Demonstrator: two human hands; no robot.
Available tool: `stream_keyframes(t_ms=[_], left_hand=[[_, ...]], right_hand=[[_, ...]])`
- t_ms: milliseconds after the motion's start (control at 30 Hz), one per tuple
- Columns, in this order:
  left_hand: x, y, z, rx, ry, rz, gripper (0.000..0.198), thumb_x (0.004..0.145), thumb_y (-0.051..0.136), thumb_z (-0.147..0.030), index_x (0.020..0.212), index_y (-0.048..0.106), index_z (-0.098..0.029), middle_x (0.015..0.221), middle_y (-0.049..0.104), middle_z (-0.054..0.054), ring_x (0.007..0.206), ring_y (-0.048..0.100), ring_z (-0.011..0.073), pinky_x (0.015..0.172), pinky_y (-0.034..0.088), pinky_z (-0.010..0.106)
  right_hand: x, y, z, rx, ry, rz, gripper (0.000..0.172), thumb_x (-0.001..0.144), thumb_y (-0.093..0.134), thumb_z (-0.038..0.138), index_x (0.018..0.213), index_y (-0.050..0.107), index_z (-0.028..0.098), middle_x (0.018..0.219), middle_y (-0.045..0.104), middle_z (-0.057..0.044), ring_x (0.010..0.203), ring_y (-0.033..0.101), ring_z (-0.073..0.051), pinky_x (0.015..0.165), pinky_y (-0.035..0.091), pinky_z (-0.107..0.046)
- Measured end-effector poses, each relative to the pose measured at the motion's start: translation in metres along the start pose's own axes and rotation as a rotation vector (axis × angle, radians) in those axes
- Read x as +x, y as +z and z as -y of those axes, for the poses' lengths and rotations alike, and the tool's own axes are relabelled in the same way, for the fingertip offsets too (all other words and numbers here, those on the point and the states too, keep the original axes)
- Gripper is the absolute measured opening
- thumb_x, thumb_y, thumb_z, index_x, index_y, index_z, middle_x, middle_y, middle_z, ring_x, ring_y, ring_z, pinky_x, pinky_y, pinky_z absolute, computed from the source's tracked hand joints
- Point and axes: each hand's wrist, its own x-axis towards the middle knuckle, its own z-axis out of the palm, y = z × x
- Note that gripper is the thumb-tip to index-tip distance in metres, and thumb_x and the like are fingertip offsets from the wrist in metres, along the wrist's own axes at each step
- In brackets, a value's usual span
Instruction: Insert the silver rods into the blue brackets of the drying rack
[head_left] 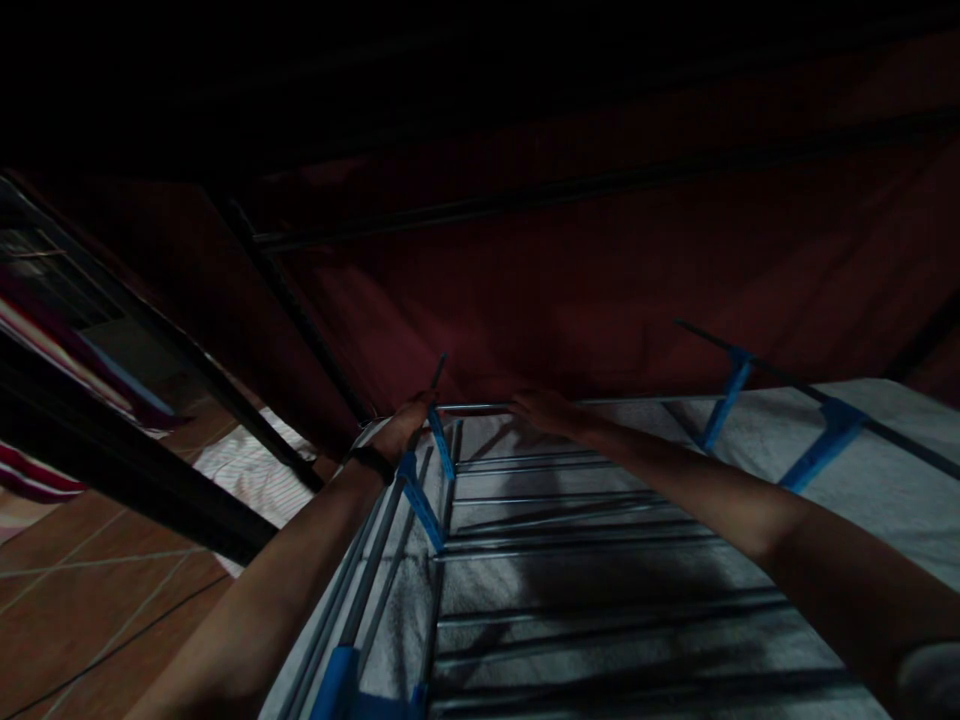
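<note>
A metal drying rack with thin grey bars and blue plastic joints stretches out below me over a pale cloth. At its far left corner, close to a blue plastic joint, my left hand is closed around the rack's frame. My right hand reaches to the far bar, its fingers curled over the rod to the right of my left hand. Dim light hides the fingertips of both hands. Two more blue brackets hold a rod on the right side.
Dark red fabric hangs just beyond the rack, crossed by a dark bar. Dark posts stand at the left. A striped cloth lies on the tiled floor, where a thin cable runs.
</note>
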Motion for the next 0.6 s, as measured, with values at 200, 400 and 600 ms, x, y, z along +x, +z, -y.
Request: stream_keyframes(t_ms=[200, 400, 600], left_hand=[[0.000, 0.001, 0.000, -0.002, -0.024, -0.054, 0.053, 0.076, 0.064, -0.060, 0.110, 0.065, -0.019, 0.100, 0.071, 0.008, 0.094, 0.067, 0.0229, 0.079, 0.054, 0.031], [-0.002, 0.004, -0.006, 0.010, -0.036, -0.043, 0.048, 0.077, 0.063, -0.058, 0.105, 0.065, -0.019, 0.095, 0.071, 0.006, 0.091, 0.067, 0.0222, 0.079, 0.054, 0.031], [0.014, 0.004, 0.001, 0.020, -0.102, -0.123, 0.047, 0.077, 0.062, -0.058, 0.105, 0.064, -0.020, 0.096, 0.071, 0.007, 0.092, 0.069, 0.0233, 0.076, 0.055, 0.032]], right_hand=[[-0.001, 0.001, 0.000, 0.021, -0.008, -0.036, 0.023, 0.101, 0.050, 0.028, 0.102, 0.069, 0.015, 0.104, 0.071, -0.010, 0.096, 0.065, -0.021, 0.086, 0.046, -0.030], [-0.003, 0.001, 0.000, 0.024, -0.014, -0.060, 0.021, 0.100, 0.052, 0.028, 0.102, 0.068, 0.015, 0.104, 0.071, -0.008, 0.097, 0.065, -0.019, 0.086, 0.045, -0.029], [-0.007, -0.002, 0.005, -0.012, -0.004, -0.027, 0.023, 0.101, 0.048, 0.028, 0.104, 0.067, 0.015, 0.107, 0.070, -0.009, 0.100, 0.065, -0.020, 0.086, 0.045, -0.028]])
